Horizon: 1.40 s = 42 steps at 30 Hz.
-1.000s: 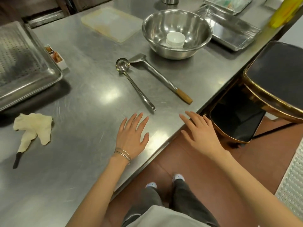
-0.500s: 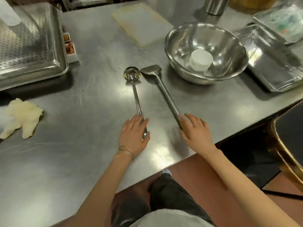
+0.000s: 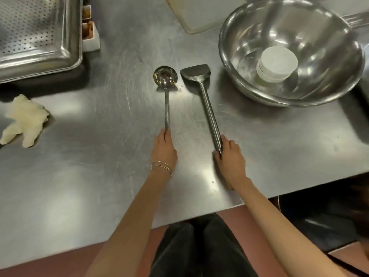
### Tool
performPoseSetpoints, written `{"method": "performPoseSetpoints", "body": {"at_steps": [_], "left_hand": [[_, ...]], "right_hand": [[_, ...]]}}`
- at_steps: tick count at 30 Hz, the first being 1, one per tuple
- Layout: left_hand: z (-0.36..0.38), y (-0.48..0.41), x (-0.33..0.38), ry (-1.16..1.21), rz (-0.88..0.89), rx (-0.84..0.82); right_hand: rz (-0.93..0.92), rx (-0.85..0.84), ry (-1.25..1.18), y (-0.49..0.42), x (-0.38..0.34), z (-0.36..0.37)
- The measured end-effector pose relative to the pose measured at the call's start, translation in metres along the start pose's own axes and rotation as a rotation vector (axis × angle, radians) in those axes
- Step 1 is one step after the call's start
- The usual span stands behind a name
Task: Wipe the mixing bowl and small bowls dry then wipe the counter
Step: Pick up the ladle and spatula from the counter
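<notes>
Counter (image 3: 99, 186): brushed steel, streaked with scratch marks, filling most of the view, its near edge running just above the person's dark trousers.
Cloth (image 3: 26, 120): far left, a crumpled pale yellow rag lying loose on the counter, well apart from both hands.
Perforated tray (image 3: 38, 31): top left, a steel tray with a dotted base, raised off the surface and throwing a dark shadow beneath its rim.
Condiment box (image 3: 90, 31): tucked just beside the tray's right edge, white, with brownish contents in two compartments.
Left hand (image 3: 164, 150): palm down over the tail end of the ladle handle, thin bangles at the wrist; the grip is curled loosely around the handle, fingers closed on it.
Ladle (image 3: 165, 76): lying flat, cup facing up and pointing away from the person, a few dark specks in the cup.
Wok spatula (image 3: 196, 71): lying just right of the ladle, nearly parallel to it, blade away from the person.
Right hand (image 3: 229, 158): wrapped over the lower end of the spatula handle, grip closed around it, the wooden butt peeking out under the wrist.
Cutting board (image 3: 203, 11): pale, top centre, only partly in view.
Mixing bowl (image 3: 249, 21): large steel bowl, upper right, standing upright on the counter.
Small bowls (image 3: 277, 63): white, stacked upside down inside the mixing bowl at its bottom.
</notes>
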<state>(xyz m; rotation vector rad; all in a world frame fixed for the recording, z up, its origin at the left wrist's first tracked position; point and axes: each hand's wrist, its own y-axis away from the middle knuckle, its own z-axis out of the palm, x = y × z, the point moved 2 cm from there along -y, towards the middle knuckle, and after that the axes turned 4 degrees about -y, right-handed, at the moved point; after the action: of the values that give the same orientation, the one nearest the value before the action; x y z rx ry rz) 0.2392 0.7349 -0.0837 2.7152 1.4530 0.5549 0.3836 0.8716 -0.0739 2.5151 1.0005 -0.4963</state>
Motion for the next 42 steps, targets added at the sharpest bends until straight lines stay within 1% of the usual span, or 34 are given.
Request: {"method": "performPoseSetpoints", "body": {"at_steps": [2, 5, 9, 11, 15, 18, 24, 33, 39, 42], "left_hand": [[0.000, -0.001, 0.000, 0.077, -0.037, 0.035], [-0.001, -0.001, -0.002, 0.103, -0.113, 0.038], [-0.006, 0.005, -0.006, 0.171, -0.143, 0.070], [-0.010, 0.011, -0.010, 0.223, -0.115, 0.101], [-0.025, 0.030, -0.014, 0.240, -0.030, 0.133], [-0.046, 0.044, -0.013, 0.286, -0.012, 0.175], [-0.097, 0.064, 0.000, 0.382, 0.025, 0.284], [-0.115, 0.074, 0.042, 0.440, 0.215, 0.204], [-0.102, 0.079, 0.093, 0.452, 0.388, 0.130], [-0.088, 0.080, 0.123, 0.425, 0.439, 0.095]], "right_hand": [[0.015, 0.001, -0.052, -0.003, -0.003, 0.003], [0.017, 0.014, -0.085, -0.006, -0.002, 0.004], [0.045, 0.041, -0.173, -0.003, 0.007, -0.008], [0.021, 0.047, -0.206, 0.003, 0.009, -0.017], [-0.007, 0.071, -0.262, 0.024, 0.009, -0.038], [-0.033, 0.142, -0.294, 0.043, 0.004, -0.056], [-0.012, 0.280, -0.331, 0.081, -0.001, -0.099], [0.097, 0.429, -0.355, 0.151, 0.016, -0.139], [0.179, 0.539, -0.364, 0.184, 0.043, -0.155], [0.209, 0.588, -0.377, 0.194, 0.068, -0.164]]}}
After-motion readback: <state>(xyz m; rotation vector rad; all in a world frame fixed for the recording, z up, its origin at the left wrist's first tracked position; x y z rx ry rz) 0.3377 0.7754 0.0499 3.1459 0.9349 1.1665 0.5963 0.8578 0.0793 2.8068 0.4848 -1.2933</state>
